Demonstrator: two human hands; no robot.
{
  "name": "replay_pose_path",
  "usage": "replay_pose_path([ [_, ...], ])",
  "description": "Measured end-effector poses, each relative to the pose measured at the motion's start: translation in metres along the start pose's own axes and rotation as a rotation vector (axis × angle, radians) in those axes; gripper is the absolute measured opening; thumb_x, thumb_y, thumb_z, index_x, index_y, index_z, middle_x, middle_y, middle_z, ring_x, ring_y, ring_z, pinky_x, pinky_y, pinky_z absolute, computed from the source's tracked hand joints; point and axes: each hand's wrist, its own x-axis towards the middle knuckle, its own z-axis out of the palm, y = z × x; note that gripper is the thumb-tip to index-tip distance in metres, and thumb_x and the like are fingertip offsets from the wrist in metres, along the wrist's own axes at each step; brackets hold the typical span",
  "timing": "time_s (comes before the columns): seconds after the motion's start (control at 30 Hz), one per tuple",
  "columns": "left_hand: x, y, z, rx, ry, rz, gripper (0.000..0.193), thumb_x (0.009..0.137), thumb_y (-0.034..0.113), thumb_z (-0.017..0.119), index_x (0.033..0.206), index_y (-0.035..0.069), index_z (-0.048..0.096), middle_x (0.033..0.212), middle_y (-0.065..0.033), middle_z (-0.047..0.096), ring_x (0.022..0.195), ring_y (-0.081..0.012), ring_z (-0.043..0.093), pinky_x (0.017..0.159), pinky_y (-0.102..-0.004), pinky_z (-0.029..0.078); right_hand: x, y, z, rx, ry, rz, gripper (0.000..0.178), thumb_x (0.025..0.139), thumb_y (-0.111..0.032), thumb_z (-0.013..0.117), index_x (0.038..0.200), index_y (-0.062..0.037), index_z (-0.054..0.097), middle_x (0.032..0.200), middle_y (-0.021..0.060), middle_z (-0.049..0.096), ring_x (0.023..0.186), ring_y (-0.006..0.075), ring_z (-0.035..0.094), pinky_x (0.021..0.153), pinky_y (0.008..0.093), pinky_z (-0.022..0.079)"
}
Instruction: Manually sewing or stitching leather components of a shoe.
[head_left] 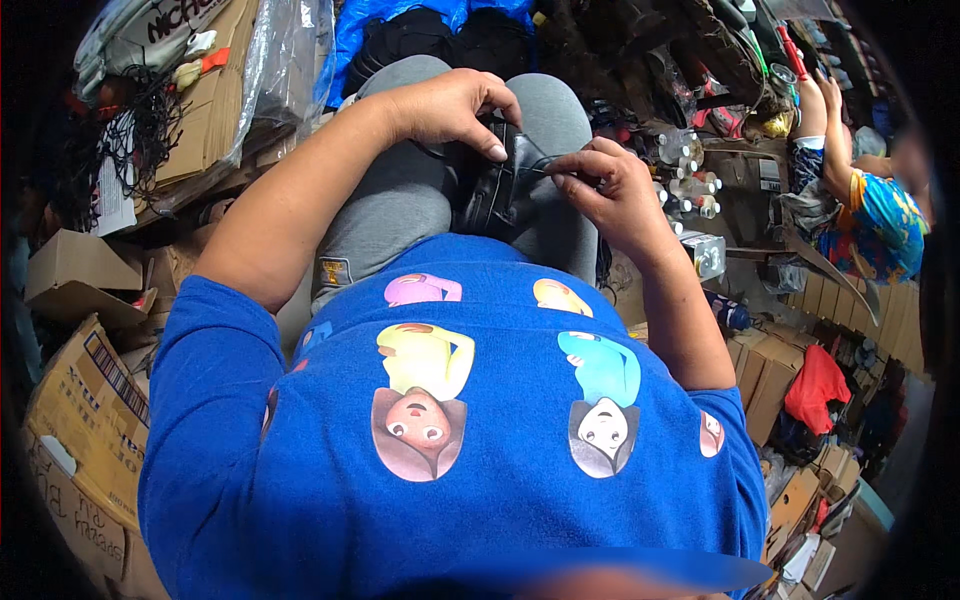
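Seated among stacked brown cardboard boxes [85,400], I work a piece of soft black leather [503,190] that lies on my lap, over grey trousers [400,190], in the upper middle of the frame. My left hand [455,108] curves down over the piece from the upper left, its fingers [497,150] closed on the top fold, thumb pressing the edge flat. My right hand [615,190] comes in from the right, fingers pinched shut on the leather's near edge at a point just beside the left thumb; whether they also hold a needle or thread is too small to tell. To do this well, I judge, the left hand should keep the fold pressed firm on my thigh while the right pulls in short, even tugs, so the edge stays aligned and does not pucker. At the right of the frame, a cluster of small white-capped bottles [685,190] stands near another person's raised arm [838,150].
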Motion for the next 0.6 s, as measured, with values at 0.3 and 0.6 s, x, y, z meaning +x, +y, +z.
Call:
replay_pose_path([
  [0.3,0.002,-0.007,0.001,0.008,-0.008,0.042,0.039,0.063,0.017,0.082,0.096,0.003,0.065,0.092,-0.0072,0.060,0.088,-0.0200,0.056,0.079,-0.0321,0.044,0.006,0.025,0.014,0.321,-0.116,0.127,0.016,0.082,-0.006,0.070,0.098,-0.0042,0.072,0.084,0.0007,0.057,0.081,0.0107,0.056,0.076,0.0252,0.045],
  [0.6,-0.012,0.009,0.011,0.211,0.242,0.072,0.033,0.070,0.012,0.074,0.101,0.005,0.066,0.092,-0.0104,0.059,0.090,-0.0249,0.058,0.083,-0.0360,0.045,0.009,0.026,0.033,0.050,0.061,-0.108,0.015,0.075,-0.016,0.076,0.087,-0.0087,0.070,0.077,0.0013,0.059,0.080,0.0180,0.058,0.079,0.0323,0.040],
])
